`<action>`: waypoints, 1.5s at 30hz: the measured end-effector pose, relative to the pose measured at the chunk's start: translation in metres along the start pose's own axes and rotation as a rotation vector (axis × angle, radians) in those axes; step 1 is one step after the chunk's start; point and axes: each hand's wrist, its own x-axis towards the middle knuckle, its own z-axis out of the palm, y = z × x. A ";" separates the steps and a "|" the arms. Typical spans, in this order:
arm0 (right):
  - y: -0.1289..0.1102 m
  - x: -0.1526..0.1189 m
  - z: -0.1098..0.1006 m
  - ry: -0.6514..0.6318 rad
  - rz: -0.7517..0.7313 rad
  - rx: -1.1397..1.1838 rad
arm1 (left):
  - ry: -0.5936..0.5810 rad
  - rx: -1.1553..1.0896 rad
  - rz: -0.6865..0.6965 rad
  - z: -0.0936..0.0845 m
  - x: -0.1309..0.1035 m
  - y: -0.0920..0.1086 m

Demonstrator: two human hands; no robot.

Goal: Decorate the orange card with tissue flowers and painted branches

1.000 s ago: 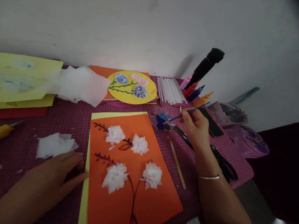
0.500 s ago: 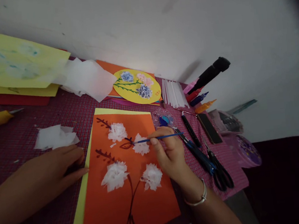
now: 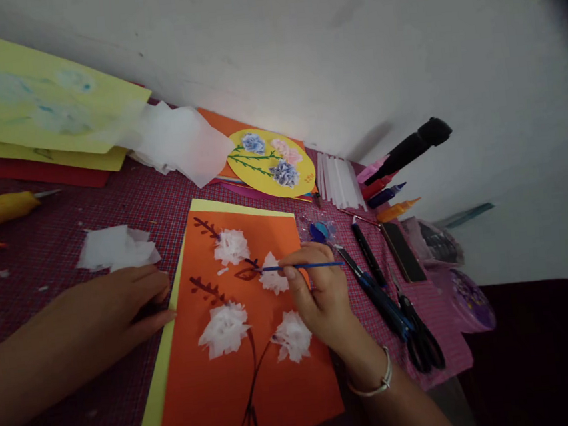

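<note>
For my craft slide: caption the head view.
Right hand holds a blue paintbrush over orange paper with four white flowers.

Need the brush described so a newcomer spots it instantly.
Start at the large orange sheet; the right hand reaches in over its right edge. Pinched in that hand is the blue brush, its front end crossing the upper-right white flower. It is thin and held, unlike the thicker blue-and-black cutter lying to the hand's right.

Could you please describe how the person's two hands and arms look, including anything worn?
The right hand wears a thin, silvery bangle at the wrist. The left hand shows no wristwear. No glove or sleeve is visible on either arm.
</note>
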 end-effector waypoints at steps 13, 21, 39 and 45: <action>-0.006 0.001 0.002 -0.048 0.002 0.110 | 0.027 0.018 0.000 0.000 -0.003 0.001; -0.009 0.002 0.002 -0.066 -0.010 0.123 | 0.024 -0.003 0.028 -0.001 -0.002 0.000; -0.004 -0.002 0.006 0.055 0.154 0.168 | 0.055 0.009 0.037 0.002 -0.002 -0.001; -0.004 0.000 0.009 0.042 0.165 0.197 | 0.035 0.022 0.029 0.000 -0.004 0.001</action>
